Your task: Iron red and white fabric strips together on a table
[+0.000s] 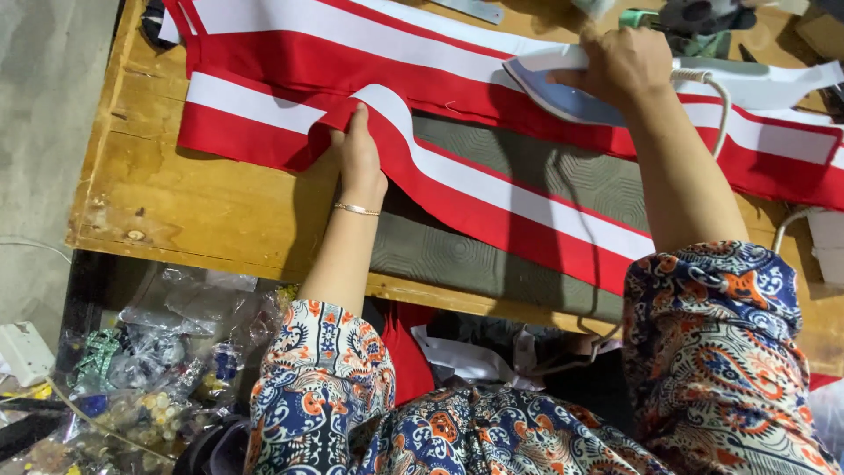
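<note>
Wooden tabletop [202, 211], worn and scuffed, fills the upper frame. Grey floor [44, 105] to the left of it.

Red-and-white striped cloth [492, 189] lies across the tabletop from upper left to right edge, in long bands, one fold running diagonally down toward the near edge. Under it a grey-green quilted pad [457, 259] with a hexagon pattern, showing between the cloth bands and reaching the near tabletop edge.

Person's sleeves [712, 343] in patterned blue, orange and white fabric take up the lower frame.

Below the tabletop, lower left: heap of clear plastic bags [176, 352] with small beads and trims inside; contents too small to tell apart. White block [25, 352] at far left edge.

Iron [563, 92], pale with a blue-grey soleplate, sits tilted on the cloth at upper right, tip pointing left. White cord [723, 110] loops from its rear down along the right forearm.

Right hand [620, 62] wrapped closed around the iron's handle, fingers curled over the top, gripping firm.

Left hand [359, 158] lies on the cloth at a fold in the red band, left of centre, fingers together and pointing away, pressing the fold edge flat; thumb side hidden, cannot tell if it pinches the edge. Thin gold bracelet [356, 209] on the left wrist.

Dark green clutter [694, 22] behind the iron at top edge, blurred.
</note>
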